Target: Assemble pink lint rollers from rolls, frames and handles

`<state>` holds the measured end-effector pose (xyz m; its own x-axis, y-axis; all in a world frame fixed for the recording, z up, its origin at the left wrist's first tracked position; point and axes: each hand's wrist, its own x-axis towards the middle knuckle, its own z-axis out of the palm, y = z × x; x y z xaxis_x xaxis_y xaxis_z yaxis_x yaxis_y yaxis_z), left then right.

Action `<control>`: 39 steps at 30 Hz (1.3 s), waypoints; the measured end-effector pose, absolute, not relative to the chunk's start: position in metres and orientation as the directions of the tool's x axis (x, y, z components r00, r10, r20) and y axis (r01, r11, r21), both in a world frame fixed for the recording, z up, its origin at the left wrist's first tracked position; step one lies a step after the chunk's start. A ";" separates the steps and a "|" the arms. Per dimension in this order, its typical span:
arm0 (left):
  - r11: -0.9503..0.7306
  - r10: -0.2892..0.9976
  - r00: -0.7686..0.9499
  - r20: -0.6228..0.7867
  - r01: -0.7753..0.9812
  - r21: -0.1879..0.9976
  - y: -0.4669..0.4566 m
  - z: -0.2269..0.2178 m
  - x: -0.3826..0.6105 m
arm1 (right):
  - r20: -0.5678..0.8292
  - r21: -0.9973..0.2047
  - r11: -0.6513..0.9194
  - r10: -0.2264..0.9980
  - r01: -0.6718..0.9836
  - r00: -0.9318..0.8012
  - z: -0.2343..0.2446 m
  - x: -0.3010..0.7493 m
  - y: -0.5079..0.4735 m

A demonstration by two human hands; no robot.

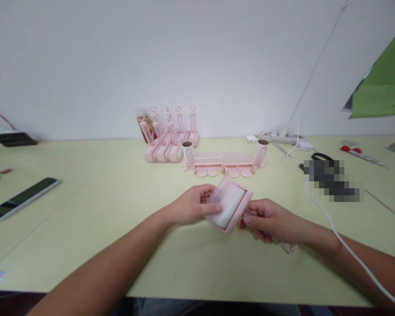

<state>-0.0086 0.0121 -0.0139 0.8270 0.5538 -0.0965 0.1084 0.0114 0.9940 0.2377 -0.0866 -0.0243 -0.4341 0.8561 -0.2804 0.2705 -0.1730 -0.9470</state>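
Observation:
My left hand (197, 204) is closed on the pale pink cover of a lint roller (220, 195), its thumb lying across the top. A white roll shows through the slot of the cover. At the other side, my right hand (271, 219) grips the roller's handle, most of which is hidden in the fingers; a pink loop (290, 248) sticks out past the palm. The lint roller is tilted and held above the table. Just beyond it lie two opened pink covers (208, 164) with round end pieces, flanked by a left upright roll (187, 153) and a right upright roll (260, 153).
Several pink lint rollers (167, 149) with heart-loop handles stand against the wall. A phone (23, 199) lies at left. At right are a power strip (283, 137), a black strap (324, 158), a red-ended tool (362, 153) and a white cable (349, 250) crossing over my right forearm.

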 end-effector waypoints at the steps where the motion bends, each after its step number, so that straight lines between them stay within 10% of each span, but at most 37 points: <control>1: 0.013 0.549 0.830 -0.101 0.113 0.994 0.012 -0.013 -0.009 | -0.280 -0.948 -0.172 0.853 0.269 -0.441 -0.025 0.238 -0.086; 39: -0.003 0.802 0.581 -0.139 0.236 0.972 -0.003 -0.010 0.003 | -0.368 -0.929 -0.339 0.810 0.147 -0.457 -0.017 0.243 -0.084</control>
